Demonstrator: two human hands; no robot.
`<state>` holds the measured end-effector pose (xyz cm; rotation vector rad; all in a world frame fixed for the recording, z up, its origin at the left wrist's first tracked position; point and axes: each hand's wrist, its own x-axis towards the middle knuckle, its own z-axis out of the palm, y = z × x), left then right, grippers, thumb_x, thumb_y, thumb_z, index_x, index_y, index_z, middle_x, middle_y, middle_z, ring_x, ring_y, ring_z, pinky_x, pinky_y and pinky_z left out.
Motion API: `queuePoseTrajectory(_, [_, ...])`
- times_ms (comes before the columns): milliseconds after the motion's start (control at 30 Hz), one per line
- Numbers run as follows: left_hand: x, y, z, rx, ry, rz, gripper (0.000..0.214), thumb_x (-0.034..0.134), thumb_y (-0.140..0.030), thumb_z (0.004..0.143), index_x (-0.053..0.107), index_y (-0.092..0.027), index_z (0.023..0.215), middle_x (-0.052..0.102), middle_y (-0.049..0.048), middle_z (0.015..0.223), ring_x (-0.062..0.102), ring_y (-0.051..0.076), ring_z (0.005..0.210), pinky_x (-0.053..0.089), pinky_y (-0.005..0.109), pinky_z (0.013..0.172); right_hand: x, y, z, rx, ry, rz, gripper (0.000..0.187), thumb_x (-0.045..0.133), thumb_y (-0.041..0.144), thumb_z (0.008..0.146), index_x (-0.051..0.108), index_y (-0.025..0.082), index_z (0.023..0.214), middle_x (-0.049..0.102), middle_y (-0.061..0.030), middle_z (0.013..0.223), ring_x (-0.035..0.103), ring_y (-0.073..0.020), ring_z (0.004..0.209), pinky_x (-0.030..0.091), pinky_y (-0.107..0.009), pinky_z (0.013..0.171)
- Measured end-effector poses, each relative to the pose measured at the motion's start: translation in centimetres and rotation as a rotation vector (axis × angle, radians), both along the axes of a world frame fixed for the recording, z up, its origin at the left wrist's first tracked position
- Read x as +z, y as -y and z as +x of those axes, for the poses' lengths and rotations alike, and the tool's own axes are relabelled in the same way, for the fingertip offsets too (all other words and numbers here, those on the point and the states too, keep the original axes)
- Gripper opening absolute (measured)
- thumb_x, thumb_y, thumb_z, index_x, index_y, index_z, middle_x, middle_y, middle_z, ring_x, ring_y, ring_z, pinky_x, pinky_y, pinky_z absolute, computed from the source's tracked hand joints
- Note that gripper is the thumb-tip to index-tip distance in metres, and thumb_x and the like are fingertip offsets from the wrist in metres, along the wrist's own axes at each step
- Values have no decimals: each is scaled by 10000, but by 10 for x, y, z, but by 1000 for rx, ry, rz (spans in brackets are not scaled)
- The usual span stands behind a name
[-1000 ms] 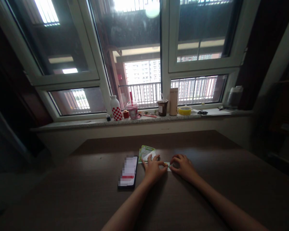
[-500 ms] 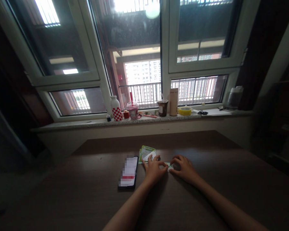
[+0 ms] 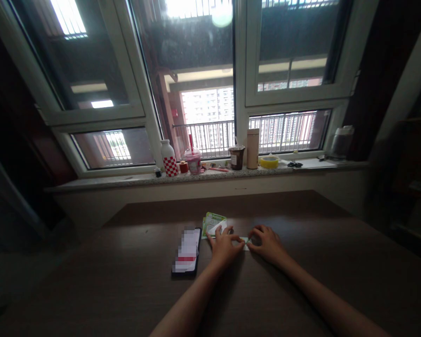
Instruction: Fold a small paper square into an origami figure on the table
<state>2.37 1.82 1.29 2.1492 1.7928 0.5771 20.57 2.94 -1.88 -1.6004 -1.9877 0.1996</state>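
Between my two hands a small piece of white and green paper lies low over the table. My left hand pinches its left side between thumb and forefinger, the other fingers spread toward a green-edged packet. From the right, my right hand has thumb and forefinger closed on the paper's other side. Fingertips cover much of the paper, so its full shape is hidden. The packet lies flat just beyond my left hand, with a white triangular patch on it. A phone with a lit, blurred screen rests left of my left hand.
The dark brown table reaches toward a window sill. On the sill stand a checkered bottle, a pink drink cup, a brown cup, a beige flask, yellow tape and scissors.
My right thumb and forefinger have drawn closer together on the paper, with the thumb slightly higher. My left hand, the packet and the phone look the same.
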Motion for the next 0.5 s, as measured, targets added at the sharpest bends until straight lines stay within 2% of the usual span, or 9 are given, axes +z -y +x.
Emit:
queuePoseTrajectory(300, [-3,-1,0,8,15,19,186,617,-502,791,745,-387,861,503,-72,1415,224,339,1406,-59,713,1077,-1,5,2,52,-11,20,346,716,438,686,665,280,990,580,-54,1155,510,-261,1112,367,-411,992])
queuePoseTrajectory(500, [-7,-1,0,-10,26,55,140,650,-475,772,738,-394,843,519,-61,1397,246,341,1393,-62,741,1048,-4,2,9,84,-118,1,290,679,423,751,693,271,998,589,-66,1159,508,-253,1132,374,-407,1007])
